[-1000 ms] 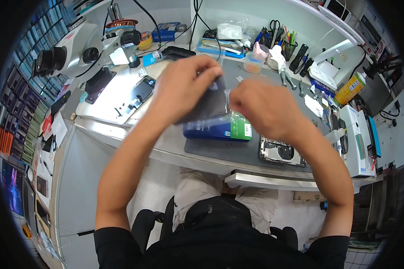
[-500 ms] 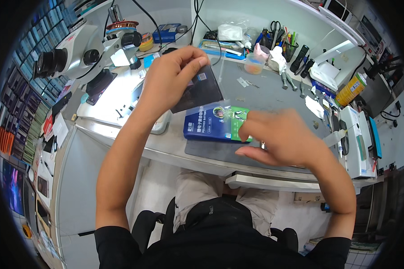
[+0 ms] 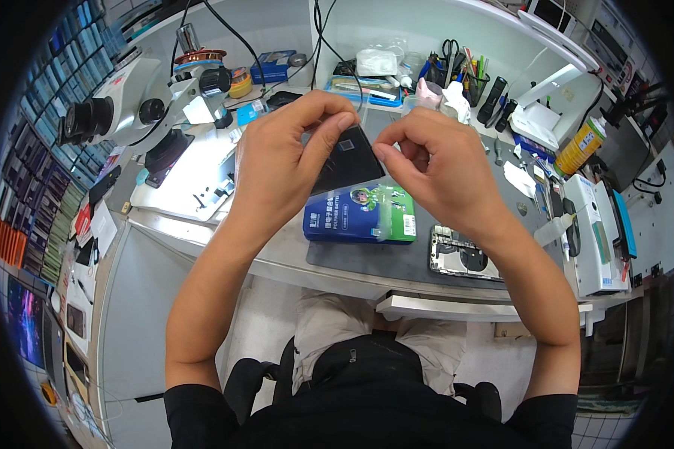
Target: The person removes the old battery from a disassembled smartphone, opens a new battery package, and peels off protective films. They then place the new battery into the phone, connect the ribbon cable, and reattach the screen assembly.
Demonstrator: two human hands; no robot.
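Two hands are raised together above the counter (image 3: 277,254), and a flat black panel (image 3: 348,161) is held between them. The left hand (image 3: 281,161) is closed on the panel's left edge, with thumb and forefinger pinched near its upper corner. The right hand (image 3: 434,168) is curled at the panel's right edge, its grip narrow, fingertips meeting at the corner; whether something thin is pinched there cannot be told. The panel is tilted and held clear of the counter, directly over a blue and green box (image 3: 359,217), which is partly hidden by it. The box lies on a dark grey mat (image 3: 397,258). Just right of the box, an opened phone body (image 3: 460,254) is seen on the mat, partly covered by the right wrist. A microscope (image 3: 138,112) stands to the left above a lit white pad (image 3: 191,176). Scissors and pens in a holder (image 3: 460,71) are crowded at the back, and a yellow bottle (image 3: 580,146) stands at the far right.
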